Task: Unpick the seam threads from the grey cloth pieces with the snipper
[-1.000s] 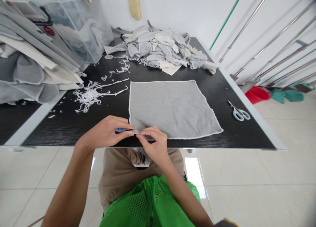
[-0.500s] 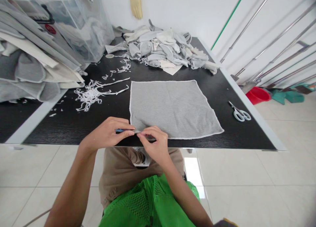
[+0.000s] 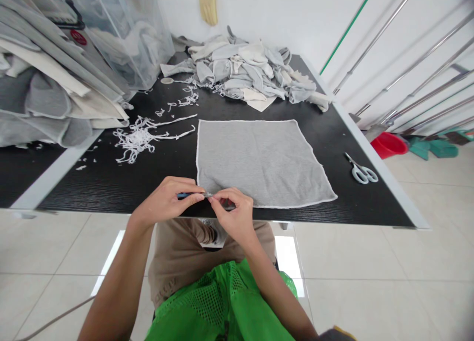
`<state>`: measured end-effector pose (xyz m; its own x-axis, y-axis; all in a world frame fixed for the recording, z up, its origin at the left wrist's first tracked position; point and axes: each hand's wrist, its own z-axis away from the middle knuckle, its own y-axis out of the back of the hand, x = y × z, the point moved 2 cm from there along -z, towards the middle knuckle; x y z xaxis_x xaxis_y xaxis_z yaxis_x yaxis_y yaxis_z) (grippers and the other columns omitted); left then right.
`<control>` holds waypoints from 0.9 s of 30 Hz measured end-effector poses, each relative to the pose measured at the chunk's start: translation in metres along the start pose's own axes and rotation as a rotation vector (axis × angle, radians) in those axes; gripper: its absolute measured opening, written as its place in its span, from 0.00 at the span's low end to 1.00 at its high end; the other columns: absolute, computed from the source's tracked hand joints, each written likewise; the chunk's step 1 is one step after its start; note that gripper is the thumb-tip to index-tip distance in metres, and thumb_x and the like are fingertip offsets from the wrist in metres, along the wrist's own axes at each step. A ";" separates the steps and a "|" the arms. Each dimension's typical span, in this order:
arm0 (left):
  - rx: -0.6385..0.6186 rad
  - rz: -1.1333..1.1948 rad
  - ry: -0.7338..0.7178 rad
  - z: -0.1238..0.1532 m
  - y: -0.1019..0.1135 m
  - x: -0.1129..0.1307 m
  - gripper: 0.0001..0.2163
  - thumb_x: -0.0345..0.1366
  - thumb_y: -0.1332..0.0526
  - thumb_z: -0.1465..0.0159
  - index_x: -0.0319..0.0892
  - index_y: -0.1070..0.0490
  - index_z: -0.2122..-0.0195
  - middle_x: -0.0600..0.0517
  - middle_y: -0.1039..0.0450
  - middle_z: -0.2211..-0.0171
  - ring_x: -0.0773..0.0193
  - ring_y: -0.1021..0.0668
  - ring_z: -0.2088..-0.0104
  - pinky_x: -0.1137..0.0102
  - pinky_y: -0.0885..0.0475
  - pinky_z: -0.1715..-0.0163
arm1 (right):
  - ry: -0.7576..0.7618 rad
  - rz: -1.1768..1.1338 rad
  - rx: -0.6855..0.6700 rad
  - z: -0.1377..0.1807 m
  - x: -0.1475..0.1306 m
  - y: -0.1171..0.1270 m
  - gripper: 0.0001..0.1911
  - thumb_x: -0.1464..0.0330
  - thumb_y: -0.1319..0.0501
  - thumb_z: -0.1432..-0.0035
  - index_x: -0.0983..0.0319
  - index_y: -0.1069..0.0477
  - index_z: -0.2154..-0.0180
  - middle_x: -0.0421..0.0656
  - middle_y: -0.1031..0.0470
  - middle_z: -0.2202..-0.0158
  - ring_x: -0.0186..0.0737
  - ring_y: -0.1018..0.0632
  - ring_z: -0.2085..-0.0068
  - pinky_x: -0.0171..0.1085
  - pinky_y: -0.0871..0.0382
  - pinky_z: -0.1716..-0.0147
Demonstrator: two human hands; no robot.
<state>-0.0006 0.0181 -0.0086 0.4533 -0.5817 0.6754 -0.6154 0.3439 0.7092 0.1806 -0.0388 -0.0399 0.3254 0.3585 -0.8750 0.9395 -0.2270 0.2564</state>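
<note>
A grey cloth (image 3: 259,158) with white overlocked edges lies spread on the black table. At its near left corner, my left hand (image 3: 172,198) pinches a slim blue-handled tool (image 3: 182,195) between thumb and fingers. The tool's greyish tip points right, towards my other hand; its exact kind is hard to make out. My right hand (image 3: 234,210) is closed on the near left corner of the cloth, thumb and fingertips pressed together. Both sets of fingertips almost meet there and hide the corner itself.
White thread scraps (image 3: 137,139) lie on the left. Scissors (image 3: 362,169) rest near the table's right edge (image 3: 392,192). A heap of grey and cream cloths (image 3: 240,69) stands at the back. More cloths (image 3: 44,94) hang beside a clear plastic bin (image 3: 148,49).
The view has shifted slightly. Both hands stay at the cloth's near left corner, with only small finger movements. The cloth still lies spread out.
</note>
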 end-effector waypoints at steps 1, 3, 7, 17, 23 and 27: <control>0.012 0.001 0.006 0.001 -0.001 -0.001 0.08 0.38 0.37 0.34 0.43 0.19 0.61 0.53 0.22 0.70 0.68 0.23 0.71 0.75 0.32 0.71 | -0.004 0.001 -0.003 0.000 0.000 0.000 0.05 0.72 0.36 0.44 0.60 0.24 0.72 0.40 0.21 0.73 0.36 0.25 0.71 0.36 0.29 0.66; 0.037 0.005 0.024 0.002 -0.004 -0.003 0.08 0.38 0.37 0.34 0.42 0.19 0.62 0.52 0.21 0.70 0.67 0.22 0.70 0.75 0.32 0.71 | -0.011 0.004 -0.005 0.000 0.000 -0.001 0.05 0.73 0.36 0.44 0.60 0.23 0.72 0.40 0.21 0.73 0.36 0.25 0.71 0.36 0.30 0.66; 0.109 0.036 0.056 0.004 -0.011 -0.005 0.09 0.39 0.37 0.35 0.41 0.18 0.63 0.50 0.19 0.68 0.64 0.20 0.67 0.75 0.29 0.69 | -0.018 0.015 -0.005 -0.001 -0.001 -0.001 0.05 0.73 0.35 0.44 0.61 0.24 0.73 0.39 0.22 0.74 0.35 0.25 0.71 0.35 0.31 0.66; 0.127 0.081 0.135 0.003 -0.014 -0.006 0.10 0.40 0.38 0.34 0.41 0.19 0.65 0.51 0.18 0.67 0.63 0.19 0.67 0.74 0.28 0.67 | -0.040 0.019 0.012 -0.002 0.002 -0.002 0.05 0.72 0.36 0.44 0.60 0.24 0.72 0.39 0.22 0.73 0.36 0.25 0.72 0.35 0.31 0.67; 0.154 0.008 0.143 0.004 -0.013 -0.012 0.11 0.41 0.38 0.34 0.43 0.18 0.65 0.50 0.17 0.66 0.61 0.19 0.64 0.72 0.28 0.65 | -0.026 0.054 -0.008 -0.003 0.001 -0.003 0.06 0.73 0.36 0.44 0.60 0.25 0.73 0.39 0.23 0.74 0.36 0.25 0.71 0.35 0.32 0.66; 0.227 0.034 0.176 0.007 -0.011 -0.012 0.12 0.42 0.38 0.34 0.41 0.18 0.64 0.49 0.18 0.66 0.61 0.19 0.64 0.72 0.28 0.63 | -0.012 0.074 -0.012 -0.002 0.000 -0.003 0.06 0.73 0.37 0.44 0.60 0.26 0.73 0.39 0.23 0.73 0.36 0.25 0.70 0.36 0.32 0.65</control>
<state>-0.0036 0.0163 -0.0261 0.5223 -0.4293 0.7369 -0.7521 0.1755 0.6353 0.1780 -0.0359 -0.0401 0.3932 0.3300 -0.8582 0.9140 -0.2418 0.3258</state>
